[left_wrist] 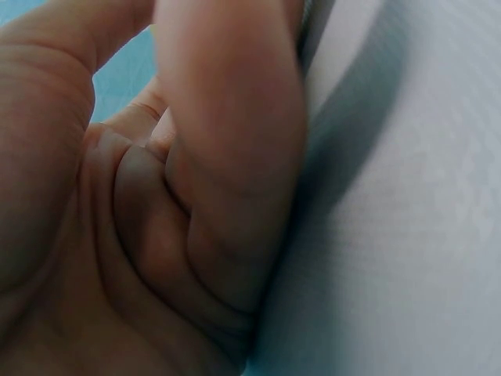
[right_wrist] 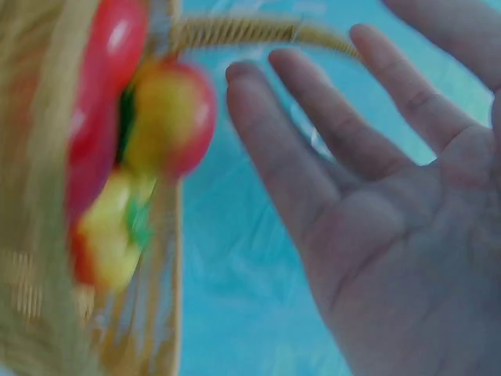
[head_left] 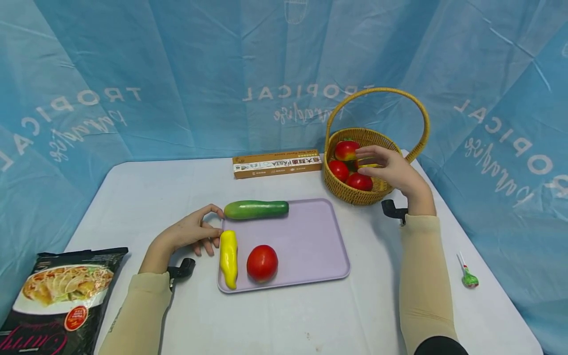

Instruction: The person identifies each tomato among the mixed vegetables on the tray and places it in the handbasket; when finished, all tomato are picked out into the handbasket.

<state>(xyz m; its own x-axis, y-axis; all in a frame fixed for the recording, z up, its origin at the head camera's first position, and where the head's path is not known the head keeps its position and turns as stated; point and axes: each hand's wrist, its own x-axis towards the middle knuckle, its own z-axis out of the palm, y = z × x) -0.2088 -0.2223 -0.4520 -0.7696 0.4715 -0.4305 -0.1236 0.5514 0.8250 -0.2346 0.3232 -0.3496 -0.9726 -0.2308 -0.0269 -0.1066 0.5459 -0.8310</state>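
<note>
My left hand [head_left: 195, 231] rests at the left edge of the lilac tray [head_left: 310, 246], its index fingertip near the end of a green cucumber [head_left: 256, 209] and its thumb near a yellow pepper [head_left: 228, 259]. Its other fingers bend loosely, and nothing shows in the palm in the left wrist view. A red tomato [head_left: 262, 264] sits on the tray. Over the right side of a wicker basket [head_left: 355, 196] hovers my right hand [head_left: 390, 167], fingers spread and palm bare in the right wrist view. Several red and yellow toy fruits [right_wrist: 174, 117] lie in the basket.
A brown pasta box [head_left: 277, 164] lies at the table's back, left of the basket. A black curry noodle packet [head_left: 62, 301] is at the front left. Near the right edge lies a lollipop [head_left: 469, 278]. The basket's tall handle [head_left: 377, 90] arches above it.
</note>
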